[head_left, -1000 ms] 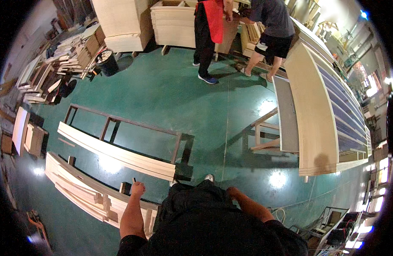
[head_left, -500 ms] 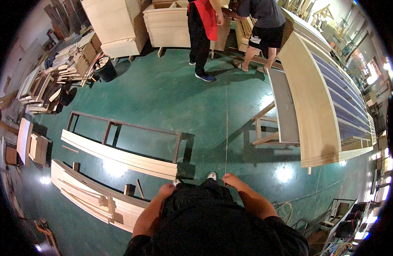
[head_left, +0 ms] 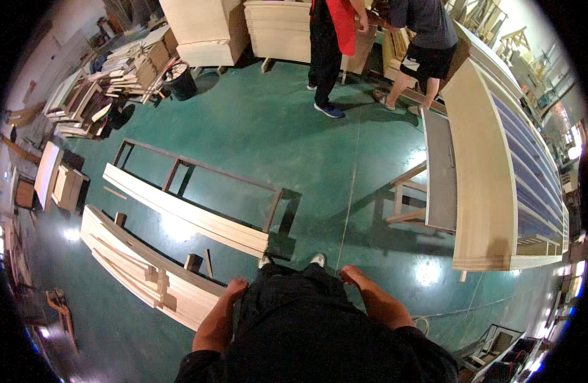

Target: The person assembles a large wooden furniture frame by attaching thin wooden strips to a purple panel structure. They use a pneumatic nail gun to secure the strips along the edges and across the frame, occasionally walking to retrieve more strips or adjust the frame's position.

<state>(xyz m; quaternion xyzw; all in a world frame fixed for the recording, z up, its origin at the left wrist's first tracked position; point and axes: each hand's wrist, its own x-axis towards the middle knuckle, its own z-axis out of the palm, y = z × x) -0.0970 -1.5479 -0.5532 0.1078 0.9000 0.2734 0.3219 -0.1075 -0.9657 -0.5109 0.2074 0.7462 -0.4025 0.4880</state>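
My left hand (head_left: 237, 286) hangs beside my left thigh, its fingers curled in, with nothing seen in it. Beyond it on the left lies a low stack of pale boards (head_left: 137, 268), with several loose strips and small blocks on top. By my right thigh is my right hand (head_left: 351, 274), also loosely closed and apart from any object. Ahead of my feet, to the left, long pale planks (head_left: 191, 216) lie along a low dark frame (head_left: 204, 167). Neither hand touches the wood.
A large slatted wooden panel unit (head_left: 482, 166) stands on the right beside a grey board (head_left: 439, 169) and a wooden trestle (head_left: 405, 195). Two people, one with a red apron (head_left: 346, 29), stand at the back. Scrap wood and a black bucket (head_left: 179, 82) are far left.
The view has shifted, so the planks and panel unit sit differently in the picture. My left hand has moved a little outward from my thigh. The two people remain at the back.
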